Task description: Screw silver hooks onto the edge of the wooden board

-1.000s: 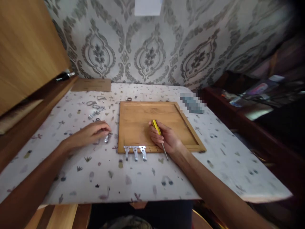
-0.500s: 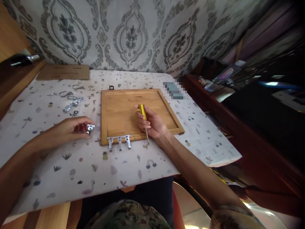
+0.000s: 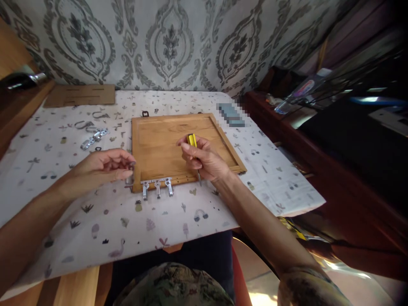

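A framed wooden panel (image 3: 165,148) lies flat on the patterned tablecloth. Three silvery metal clips (image 3: 158,189) sit side by side along its front edge, toward the left corner. My right hand (image 3: 204,157) is wrapped round a yellow-handled screwdriver (image 3: 191,140) above the panel, its thin shaft pointing down past the front edge. Beside the panel's left edge, my left hand (image 3: 110,163) pinches a small metal clip (image 3: 131,167), mostly hidden by the fingers and blurred.
More metal clips (image 3: 94,139) and curved metal strips (image 3: 84,124) lie at the left. Behind them rests a flat piece of cardboard (image 3: 79,94). A pixelated bluish item (image 3: 231,114) is at the back right. Off the table, a clear bottle (image 3: 299,91) lies on dark furniture.
My left hand has moved right with the clip, up to the panel's left edge. My right hand has turned the screwdriver slightly. The view has shifted a little.
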A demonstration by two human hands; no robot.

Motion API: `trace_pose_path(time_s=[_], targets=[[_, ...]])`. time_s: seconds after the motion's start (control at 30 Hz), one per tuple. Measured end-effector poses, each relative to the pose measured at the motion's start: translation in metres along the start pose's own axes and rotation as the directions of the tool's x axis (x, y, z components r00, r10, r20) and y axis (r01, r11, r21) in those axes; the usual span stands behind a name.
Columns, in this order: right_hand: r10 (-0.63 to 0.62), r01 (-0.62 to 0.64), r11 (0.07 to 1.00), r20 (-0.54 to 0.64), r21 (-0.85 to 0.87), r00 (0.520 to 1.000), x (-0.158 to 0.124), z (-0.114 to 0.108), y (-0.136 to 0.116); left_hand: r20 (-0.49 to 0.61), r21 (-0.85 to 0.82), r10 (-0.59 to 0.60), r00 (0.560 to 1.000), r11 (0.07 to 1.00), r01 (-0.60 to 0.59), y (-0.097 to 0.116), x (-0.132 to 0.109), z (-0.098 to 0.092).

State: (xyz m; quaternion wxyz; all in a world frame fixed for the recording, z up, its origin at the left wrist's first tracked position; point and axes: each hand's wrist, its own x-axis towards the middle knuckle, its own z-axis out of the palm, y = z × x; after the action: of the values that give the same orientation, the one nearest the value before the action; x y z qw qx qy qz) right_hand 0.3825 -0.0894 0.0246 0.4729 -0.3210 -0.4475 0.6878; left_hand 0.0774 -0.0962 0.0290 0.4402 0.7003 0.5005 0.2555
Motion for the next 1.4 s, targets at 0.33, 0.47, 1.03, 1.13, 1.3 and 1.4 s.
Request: trace_pose_path(time_s=[0.33, 0.47, 1.03, 1.13, 1.3, 1.4], targets=[[-0.101, 0.069, 0.824, -0.025, -0.562, 0.995, -0.069, 0.048, -0.011, 0.148, -0.333, -0.050, 0.988, 0.938, 0.098, 0.062, 0.004, 0.063], [-0.102, 0.036, 0.841, -0.092, -0.540, 0.991, -0.082, 0.042, 0.002, 0.178, -0.350, -0.045, 0.983, 0.931, 0.106, 0.063, 0.005, 0.076], [-0.044, -0.061, 0.872, -0.202, -0.486, 0.978, -0.106, 0.038, 0.017, 0.096, -0.245, 0.050, 0.994, 0.969, -0.025, 0.067, -0.001, 0.097], [-0.025, -0.108, 0.860, -0.253, -0.498, 0.967, -0.106, 0.033, 0.016, -0.055, -0.119, 0.108, 0.993, 0.986, -0.113, 0.063, 0.003, 0.087], [0.009, -0.146, 0.853, -0.266, -0.501, 0.964, -0.102, 0.024, 0.016, -0.087, 0.059, 0.161, 0.983, 0.986, -0.156, 0.051, 0.014, 0.074], [0.078, -0.205, 0.869, -0.285, -0.451, 0.955, -0.096, 0.020, 0.017, -0.063, 0.169, 0.216, 0.974, 0.965, -0.202, 0.041, 0.020, 0.073]])
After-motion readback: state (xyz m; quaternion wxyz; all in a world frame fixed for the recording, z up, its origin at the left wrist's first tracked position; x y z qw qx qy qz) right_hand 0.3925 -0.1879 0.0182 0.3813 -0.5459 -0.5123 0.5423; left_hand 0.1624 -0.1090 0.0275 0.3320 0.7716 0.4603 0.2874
